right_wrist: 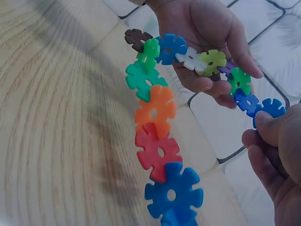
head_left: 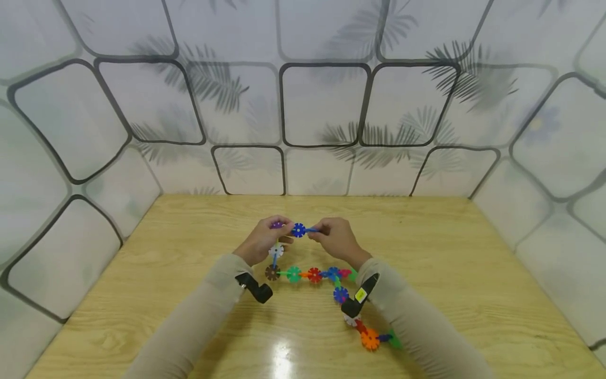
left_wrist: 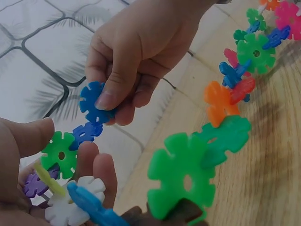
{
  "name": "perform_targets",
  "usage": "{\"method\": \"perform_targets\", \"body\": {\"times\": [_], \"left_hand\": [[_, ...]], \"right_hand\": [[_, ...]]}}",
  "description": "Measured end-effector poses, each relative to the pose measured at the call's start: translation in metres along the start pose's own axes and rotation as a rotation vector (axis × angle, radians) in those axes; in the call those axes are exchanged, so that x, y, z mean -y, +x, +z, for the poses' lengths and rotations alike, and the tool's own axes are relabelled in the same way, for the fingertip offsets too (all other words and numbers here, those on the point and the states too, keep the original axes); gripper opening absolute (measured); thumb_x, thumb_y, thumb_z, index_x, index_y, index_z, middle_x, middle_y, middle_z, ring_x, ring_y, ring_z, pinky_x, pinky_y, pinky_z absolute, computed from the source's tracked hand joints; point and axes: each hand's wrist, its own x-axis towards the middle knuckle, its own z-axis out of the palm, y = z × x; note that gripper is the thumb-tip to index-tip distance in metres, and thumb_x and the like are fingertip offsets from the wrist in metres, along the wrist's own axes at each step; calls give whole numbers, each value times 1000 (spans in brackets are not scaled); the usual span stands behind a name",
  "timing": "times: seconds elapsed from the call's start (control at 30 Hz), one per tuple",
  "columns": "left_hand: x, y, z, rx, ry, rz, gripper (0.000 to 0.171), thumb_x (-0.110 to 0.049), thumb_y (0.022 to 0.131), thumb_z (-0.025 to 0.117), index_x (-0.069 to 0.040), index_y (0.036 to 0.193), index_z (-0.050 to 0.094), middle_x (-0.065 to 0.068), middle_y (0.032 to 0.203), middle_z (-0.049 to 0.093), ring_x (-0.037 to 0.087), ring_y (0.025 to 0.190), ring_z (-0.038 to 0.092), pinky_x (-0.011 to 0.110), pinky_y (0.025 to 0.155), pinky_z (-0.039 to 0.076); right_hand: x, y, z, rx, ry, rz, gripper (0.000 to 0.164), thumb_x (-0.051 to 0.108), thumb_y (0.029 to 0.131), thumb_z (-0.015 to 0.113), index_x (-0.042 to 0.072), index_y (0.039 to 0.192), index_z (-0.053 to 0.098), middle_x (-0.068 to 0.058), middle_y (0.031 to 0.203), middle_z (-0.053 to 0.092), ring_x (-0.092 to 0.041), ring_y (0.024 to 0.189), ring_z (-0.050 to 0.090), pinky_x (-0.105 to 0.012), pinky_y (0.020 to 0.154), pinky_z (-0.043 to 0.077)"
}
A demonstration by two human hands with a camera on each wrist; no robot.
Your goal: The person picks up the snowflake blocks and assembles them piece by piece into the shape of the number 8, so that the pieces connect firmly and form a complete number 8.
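A chain of interlocking plastic snowflake discs in many colours runs between both hands and down to the table. My right hand pinches a blue snowflake disc at the chain's end between thumb and fingers. A darker blue disc links it to a green snowflake disc, which my left hand holds between thumb and fingers. Purple, yellow-green and white discs follow, close over the left palm and fingers. From there the chain turns at a brown disc.
The rest of the chain runs rightward past a red disc, then bends toward the front to an orange disc, partly behind the right wrist. The wooden table meets patterned fabric walls at the back and sides.
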Motion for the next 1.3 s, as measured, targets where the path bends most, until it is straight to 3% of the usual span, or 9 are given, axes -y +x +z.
{"method": "perform_targets", "body": {"times": [0.23,0.53,0.73,0.97,1.2,1.3], "left_hand": [[3,-1,1,12,-33,4,21,-15,102,51,2,114,56,9,92,62,30,91,63,46,85,54],[1,0,1,44,-30,-5,24,-20,102,52,1,115,55,17,99,61,29,88,63,46,81,55],[2,2,1,44,-39,22,22,-20,103,51,0,111,55,15,93,61,25,80,63,47,79,55],[4,0,-2,51,-79,17,17,-17,103,51,0,105,54,16,88,59,22,76,63,44,78,56],[6,-3,-1,96,-93,31,13,-11,102,50,-1,98,56,13,82,59,17,70,62,39,75,57],[6,-3,1,92,-109,22,13,-10,103,49,-1,97,56,12,81,59,17,70,62,40,76,57]], "right_hand": [[2,-1,1,-40,-68,30,7,13,88,74,7,87,76,-1,80,71,-20,71,67,-29,59,53],[-1,0,-1,-14,-36,62,15,17,90,72,3,91,77,-6,77,71,-33,71,66,-29,55,50],[-3,-2,-1,-13,-77,-36,14,10,92,68,-1,96,75,-10,78,71,-24,68,68,-26,56,52],[-6,-4,7,-30,-159,-216,12,0,92,64,-6,93,74,-10,75,71,-15,64,67,-22,56,53],[-4,-4,7,-13,-272,-233,12,-1,91,63,-2,88,75,-4,72,69,-8,60,62,-20,52,49],[-5,-4,9,-43,-305,-265,12,-1,91,64,-1,85,75,-2,70,68,-7,56,59,-19,50,48]]}}
